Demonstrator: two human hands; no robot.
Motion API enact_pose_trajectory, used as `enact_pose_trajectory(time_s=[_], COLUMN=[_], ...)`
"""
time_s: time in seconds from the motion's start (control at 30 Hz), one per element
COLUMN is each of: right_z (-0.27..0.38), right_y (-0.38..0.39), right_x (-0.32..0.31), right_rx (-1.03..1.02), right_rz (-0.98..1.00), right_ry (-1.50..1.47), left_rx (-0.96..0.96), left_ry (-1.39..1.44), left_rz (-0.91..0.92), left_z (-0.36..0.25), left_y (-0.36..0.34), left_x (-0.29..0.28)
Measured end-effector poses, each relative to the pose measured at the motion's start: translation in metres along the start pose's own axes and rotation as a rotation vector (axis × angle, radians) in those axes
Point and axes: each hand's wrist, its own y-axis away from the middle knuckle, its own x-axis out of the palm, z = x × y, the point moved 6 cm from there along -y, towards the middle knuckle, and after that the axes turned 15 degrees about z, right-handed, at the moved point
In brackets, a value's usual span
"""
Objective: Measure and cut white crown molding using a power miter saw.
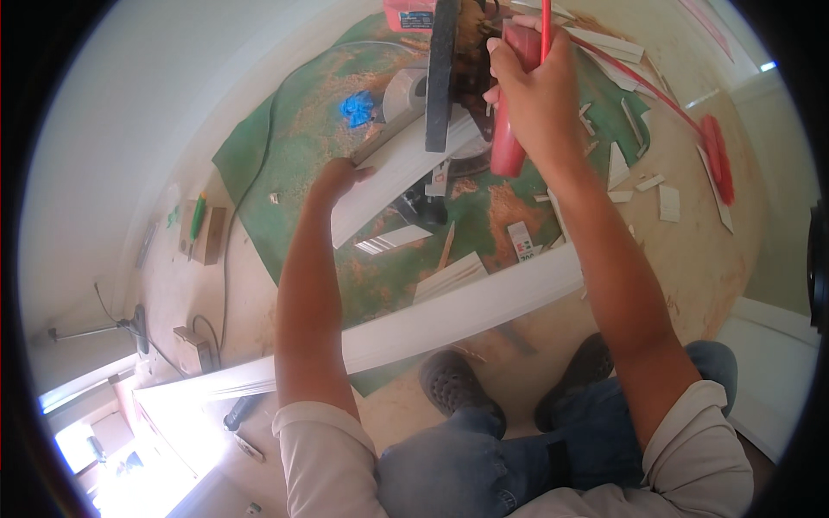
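Note:
My right hand (544, 86) is closed round the red handle (509, 142) of a mitre saw, and a thin red stick (546, 26), perhaps a pencil, stands up by its fingers. Left of it rises a dark upright plate (440, 78), part of the saw. A short white moulding (393, 177) lies slanted across the saw base, its far end by the plate. My left hand (335, 180) grips its left edge beside the grey fence (401, 95), with some fingers hidden. The plate and my right hand hide much of the saw.
A sawdust-strewn green sheet (250, 155) lies under the saw. A long white moulding (466, 306) crosses before my feet. Several white offcuts (617, 168) lie at right near a red brush (717, 160). A cord (268, 129), blue crumpled plastic (356, 109) and small boxes (194, 350) are at left.

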Motion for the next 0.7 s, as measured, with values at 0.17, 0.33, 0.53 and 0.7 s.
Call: enact_pose_trajectory(time_s=[0.17, 0.33, 0.53, 0.7], right_z=[-0.019, -0.022, -0.034, -0.043], right_y=[0.006, 0.014, 0.021, 0.035], right_x=[-0.005, -0.002, -0.001, 0.003], right_rx=[0.01, 0.071, -0.003, -0.041], right_rz=[-0.037, -0.029, -0.061, -0.081], right_ry=[0.092, 0.098, 0.199, 0.228], left_rx=[-0.004, -0.034, -0.023, -0.034], left_ry=[0.018, 0.022, 0.049, 0.062], left_rz=[-0.007, -0.005, 0.001, -0.014], left_z=[-0.004, 0.003, 0.001, 0.002], left_y=[0.001, -0.001, -0.002, 0.0], left_x=[0.003, 0.001, 0.001, 0.001])
